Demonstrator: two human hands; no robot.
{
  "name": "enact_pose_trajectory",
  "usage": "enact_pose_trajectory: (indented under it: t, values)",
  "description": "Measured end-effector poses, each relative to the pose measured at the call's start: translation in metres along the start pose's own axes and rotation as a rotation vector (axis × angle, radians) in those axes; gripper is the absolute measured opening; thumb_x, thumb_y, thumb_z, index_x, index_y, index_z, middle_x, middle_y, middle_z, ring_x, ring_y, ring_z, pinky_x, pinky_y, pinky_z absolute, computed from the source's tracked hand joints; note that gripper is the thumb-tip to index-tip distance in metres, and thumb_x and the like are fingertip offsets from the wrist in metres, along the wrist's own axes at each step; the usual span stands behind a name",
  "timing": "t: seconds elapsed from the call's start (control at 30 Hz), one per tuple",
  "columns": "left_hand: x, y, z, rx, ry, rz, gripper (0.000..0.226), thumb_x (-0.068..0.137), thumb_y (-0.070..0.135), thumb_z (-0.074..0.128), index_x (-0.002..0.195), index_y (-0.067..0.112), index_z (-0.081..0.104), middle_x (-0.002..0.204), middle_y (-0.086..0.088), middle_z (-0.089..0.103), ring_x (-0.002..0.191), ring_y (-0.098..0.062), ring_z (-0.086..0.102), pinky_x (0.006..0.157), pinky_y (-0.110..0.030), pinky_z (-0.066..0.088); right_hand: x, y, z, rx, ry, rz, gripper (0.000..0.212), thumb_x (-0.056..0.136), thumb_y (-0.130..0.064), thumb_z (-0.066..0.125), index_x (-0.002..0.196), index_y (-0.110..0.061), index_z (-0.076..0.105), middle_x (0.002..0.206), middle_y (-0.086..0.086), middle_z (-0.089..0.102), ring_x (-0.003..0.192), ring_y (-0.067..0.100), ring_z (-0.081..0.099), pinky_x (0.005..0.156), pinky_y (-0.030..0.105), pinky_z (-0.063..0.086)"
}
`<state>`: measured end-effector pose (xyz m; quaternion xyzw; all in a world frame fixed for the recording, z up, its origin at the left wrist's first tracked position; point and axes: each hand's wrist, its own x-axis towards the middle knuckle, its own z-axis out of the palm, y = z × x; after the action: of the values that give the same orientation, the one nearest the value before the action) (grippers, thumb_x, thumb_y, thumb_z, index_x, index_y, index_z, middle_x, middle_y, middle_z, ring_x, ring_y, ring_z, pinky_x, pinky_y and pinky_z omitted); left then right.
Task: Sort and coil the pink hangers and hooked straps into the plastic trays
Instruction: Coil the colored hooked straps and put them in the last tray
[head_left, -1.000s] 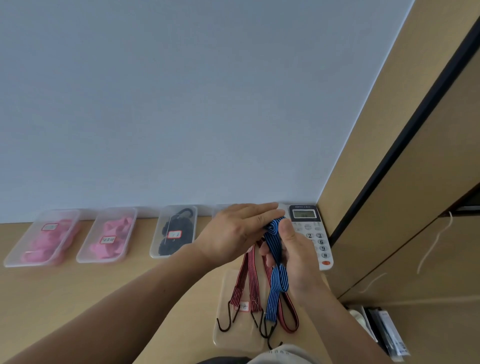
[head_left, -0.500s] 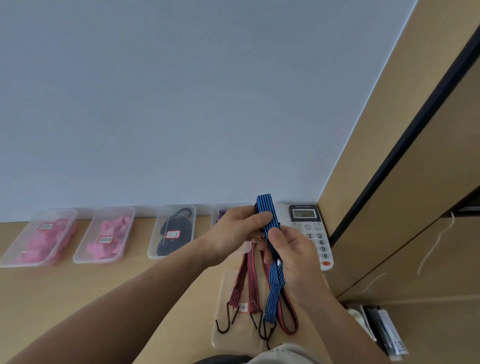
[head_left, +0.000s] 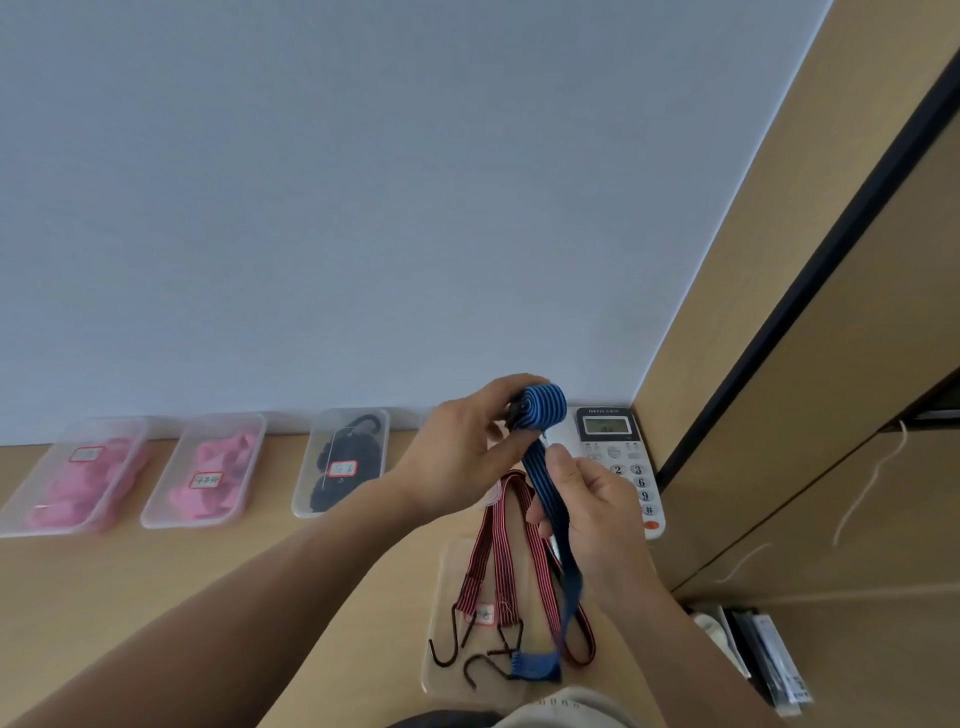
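Note:
My left hand (head_left: 467, 447) pinches the rolled end of a blue striped hooked strap (head_left: 543, 410), held up above the desk. My right hand (head_left: 587, 514) grips the same strap lower down, and its tail hangs to a hooked end (head_left: 535, 667) near the desk edge. Red striped hooked straps (head_left: 498, 551) lie on a clear tray (head_left: 441, 670) beneath my hands, their black hooks toward me. Two clear trays (head_left: 67, 470) (head_left: 208, 467) at the left hold pink hangers. A third tray (head_left: 345, 457) holds black items.
A white desk phone (head_left: 618, 452) stands right behind my hands against the wall. A wooden cabinet (head_left: 810, 364) rises on the right. Boxes and papers (head_left: 763, 654) sit in a gap at the lower right. Part of another clear tray is hidden behind my left hand.
The blue strap's upper end, straight half a second ago, is now wound into a roll in my left hand. The loose tail has shortened and its hooked end has shifted.

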<state>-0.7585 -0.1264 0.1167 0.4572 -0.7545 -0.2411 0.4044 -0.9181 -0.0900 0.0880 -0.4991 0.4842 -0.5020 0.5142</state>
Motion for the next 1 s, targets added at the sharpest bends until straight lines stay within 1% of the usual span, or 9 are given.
enact_pose_trajectory:
  t: [0.13,0.33,0.43,0.53,0.63,0.7,0.8,0.87,1.0]
  values:
    - [-0.005,-0.008,0.004,0.037,-0.001,0.098,0.044,0.091,0.023,0.066,0.134,0.020,0.057,0.108,0.016,0.065,0.084,-0.006,0.066,0.079,-0.021,0.054,0.001,-0.001,0.001,0.050,0.013,0.011,0.059,0.083,-0.057,0.059,0.068,0.000,0.053,0.055,0.013,0.049,0.049,0.025,0.044,0.051,0.035,0.039]
    - [-0.003,-0.012,0.006,0.023,0.036,0.125,0.045,0.090,0.022,0.065,0.135,0.019,0.056,0.113,0.003,0.070,0.089,-0.011,0.069,0.084,-0.027,0.055,0.000,-0.003,0.004,0.208,-0.037,0.099,0.028,0.099,-0.023,0.053,0.075,-0.010,0.060,0.061,0.010,0.056,0.044,0.014,0.046,0.041,0.024,0.038]
    - [-0.003,-0.013,0.008,0.154,0.027,0.266,0.045,0.089,0.010,0.065,0.134,0.012,0.058,0.120,-0.003,0.068,0.099,-0.010,0.065,0.087,-0.010,0.048,0.003,-0.007,0.002,0.256,-0.050,0.142,0.042,0.098,-0.041,0.047,0.071,-0.011,0.058,0.057,0.007,0.047,0.041,0.012,0.035,0.044,0.028,0.019]
    - [-0.002,-0.016,0.011,0.269,0.035,0.359,0.043,0.087,0.003,0.065,0.129,0.008,0.062,0.129,-0.009,0.065,0.111,-0.021,0.066,0.089,-0.029,0.055,0.004,-0.011,0.003,0.259,-0.078,0.144,0.065,0.081,-0.072,0.051,0.078,-0.008,0.062,0.060,0.008,0.053,0.041,0.013,0.035,0.045,0.032,0.016]
    - [-0.001,-0.021,0.013,0.327,0.014,0.402,0.048,0.085,-0.006,0.065,0.131,0.008,0.061,0.135,-0.011,0.060,0.117,-0.023,0.064,0.090,-0.034,0.057,0.004,-0.010,0.004,0.215,-0.034,0.146,0.060,0.074,-0.067,0.062,0.079,-0.007,0.060,0.061,0.009,0.056,0.042,0.012,0.037,0.039,0.024,0.024]
    - [-0.002,-0.021,0.011,0.194,-0.052,0.277,0.062,0.085,-0.010,0.057,0.140,0.018,0.051,0.144,-0.001,0.051,0.127,-0.011,0.055,0.100,-0.025,0.048,0.005,-0.011,0.004,0.234,-0.030,0.125,0.058,0.076,-0.060,0.061,0.083,-0.002,0.058,0.062,0.008,0.058,0.040,0.011,0.038,0.039,0.022,0.026]
    - [-0.002,-0.014,0.010,-0.296,-0.105,-0.203,0.067,0.092,0.003,0.051,0.148,0.034,0.031,0.138,0.019,0.051,0.122,0.012,0.050,0.097,-0.014,0.044,0.006,-0.013,0.002,0.215,-0.022,0.051,0.053,0.083,-0.051,0.058,0.087,0.002,0.056,0.064,0.008,0.061,0.042,0.012,0.040,0.041,0.023,0.029]
    - [0.003,-0.009,0.007,-0.593,-0.167,-0.446,0.043,0.093,0.025,0.051,0.136,0.032,0.047,0.116,0.011,0.069,0.107,-0.001,0.065,0.090,-0.027,0.052,0.006,-0.012,0.004,0.196,-0.025,0.020,0.048,0.083,-0.048,0.058,0.085,0.000,0.058,0.063,0.006,0.062,0.043,0.012,0.042,0.042,0.022,0.033]
    - [0.006,0.000,0.005,-0.635,-0.260,-0.450,0.034,0.093,0.041,0.053,0.108,0.013,0.066,0.095,-0.007,0.073,0.088,-0.019,0.069,0.094,-0.050,0.050,0.004,-0.010,0.006,0.165,-0.030,0.040,0.045,0.078,-0.047,0.061,0.087,-0.003,0.062,0.060,0.003,0.061,0.043,0.011,0.043,0.042,0.022,0.035]
